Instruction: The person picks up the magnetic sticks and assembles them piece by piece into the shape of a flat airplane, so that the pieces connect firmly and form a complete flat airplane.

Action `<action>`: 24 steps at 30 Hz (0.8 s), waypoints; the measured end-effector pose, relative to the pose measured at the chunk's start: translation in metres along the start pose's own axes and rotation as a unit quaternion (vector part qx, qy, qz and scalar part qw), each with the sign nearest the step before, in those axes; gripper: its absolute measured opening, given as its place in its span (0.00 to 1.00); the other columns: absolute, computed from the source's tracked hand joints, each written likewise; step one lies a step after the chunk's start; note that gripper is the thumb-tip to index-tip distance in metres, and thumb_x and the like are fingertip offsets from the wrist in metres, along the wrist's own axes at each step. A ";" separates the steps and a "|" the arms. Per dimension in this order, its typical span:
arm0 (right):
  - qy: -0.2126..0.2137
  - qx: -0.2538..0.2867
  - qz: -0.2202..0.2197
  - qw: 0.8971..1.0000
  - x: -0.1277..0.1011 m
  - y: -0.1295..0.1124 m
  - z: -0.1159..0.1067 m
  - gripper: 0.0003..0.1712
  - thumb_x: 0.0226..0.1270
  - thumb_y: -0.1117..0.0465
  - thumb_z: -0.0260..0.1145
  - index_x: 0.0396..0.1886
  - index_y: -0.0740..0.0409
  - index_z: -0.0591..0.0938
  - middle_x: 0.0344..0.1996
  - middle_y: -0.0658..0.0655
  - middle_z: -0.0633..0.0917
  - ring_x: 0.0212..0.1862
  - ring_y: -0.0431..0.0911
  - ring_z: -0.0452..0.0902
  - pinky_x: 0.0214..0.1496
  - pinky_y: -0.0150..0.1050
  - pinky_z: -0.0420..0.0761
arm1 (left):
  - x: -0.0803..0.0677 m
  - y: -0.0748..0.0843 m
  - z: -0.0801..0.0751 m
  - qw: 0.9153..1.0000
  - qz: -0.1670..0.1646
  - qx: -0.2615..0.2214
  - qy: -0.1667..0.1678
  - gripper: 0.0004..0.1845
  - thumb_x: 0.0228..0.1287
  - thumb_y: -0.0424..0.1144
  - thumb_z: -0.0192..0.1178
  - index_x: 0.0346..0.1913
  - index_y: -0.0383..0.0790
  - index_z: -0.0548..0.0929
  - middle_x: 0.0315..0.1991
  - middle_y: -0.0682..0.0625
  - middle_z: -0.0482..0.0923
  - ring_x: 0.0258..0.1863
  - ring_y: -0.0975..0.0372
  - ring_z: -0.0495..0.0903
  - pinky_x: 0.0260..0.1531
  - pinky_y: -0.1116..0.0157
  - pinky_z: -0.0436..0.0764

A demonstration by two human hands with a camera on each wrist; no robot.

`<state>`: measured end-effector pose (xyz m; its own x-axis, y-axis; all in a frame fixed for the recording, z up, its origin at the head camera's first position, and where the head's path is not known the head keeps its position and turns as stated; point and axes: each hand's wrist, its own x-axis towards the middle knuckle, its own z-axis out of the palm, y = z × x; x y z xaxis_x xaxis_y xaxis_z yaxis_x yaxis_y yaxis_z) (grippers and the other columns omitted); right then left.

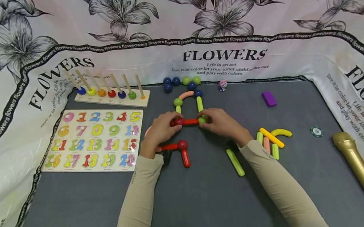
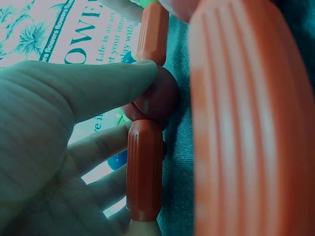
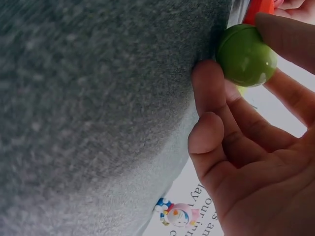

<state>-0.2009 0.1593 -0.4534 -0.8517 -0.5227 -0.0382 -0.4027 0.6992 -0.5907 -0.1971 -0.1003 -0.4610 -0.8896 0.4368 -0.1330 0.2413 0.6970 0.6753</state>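
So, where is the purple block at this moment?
In the head view, the purple block lies alone on the grey mat, right of both hands, beyond the pile of yellow and green sticks.

- red ball (image 1: 178, 121), red rod (image 1: 189, 121), green ball (image 1: 202, 119)
- grey mat (image 1: 210, 205)
- white cloth (image 1: 258, 18), black flower print
- purple block (image 1: 268, 99)
- gold microphone (image 1: 362, 173)
- beige sleeves (image 1: 138, 205)
- number board (image 1: 94, 139), multicoloured digits
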 end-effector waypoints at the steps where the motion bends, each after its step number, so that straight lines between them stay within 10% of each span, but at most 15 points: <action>1: -0.001 0.004 0.000 1.000 0.000 0.000 0.000 0.19 0.73 0.63 0.75 0.60 0.64 0.86 0.35 0.56 0.83 0.35 0.49 0.75 0.39 0.46 0.75 | 0.000 0.000 0.000 1.000 -0.001 -0.001 0.000 0.20 0.78 0.39 0.66 0.68 0.42 0.82 0.63 0.42 0.80 0.63 0.45 0.74 0.67 0.40 0.66; 13: -0.019 0.017 -0.001 1.000 -0.010 0.004 -0.003 0.26 0.75 0.64 0.73 0.70 0.62 0.82 0.46 0.61 0.82 0.43 0.53 0.77 0.46 0.50 0.78 | -0.016 -0.007 -0.005 0.999 0.004 -0.040 0.029 0.23 0.80 0.33 0.61 0.73 0.36 0.77 0.68 0.37 0.77 0.68 0.45 0.74 0.71 0.46 0.69; 20: -0.006 0.020 0.001 1.000 -0.032 0.008 -0.011 0.28 0.77 0.63 0.71 0.73 0.62 0.79 0.55 0.64 0.83 0.45 0.52 0.80 0.47 0.51 0.81 | -0.051 -0.001 -0.009 0.997 0.028 0.005 0.078 0.17 0.80 0.34 0.61 0.65 0.32 0.84 0.62 0.37 0.81 0.66 0.42 0.74 0.70 0.44 0.70; 24: -0.005 0.014 0.015 1.000 -0.051 0.007 -0.015 0.28 0.78 0.62 0.70 0.74 0.63 0.78 0.56 0.65 0.83 0.45 0.52 0.82 0.47 0.51 0.82 | -0.071 0.008 -0.003 0.996 0.062 0.034 0.054 0.16 0.77 0.34 0.64 0.62 0.31 0.85 0.60 0.37 0.83 0.66 0.41 0.75 0.70 0.44 0.69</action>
<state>-0.1653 0.1981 -0.4429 -0.8596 -0.5069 -0.0639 -0.3675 0.7003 -0.6120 -0.1336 -0.1277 -0.4442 -0.8864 0.4619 0.0294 0.3750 0.6796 0.6305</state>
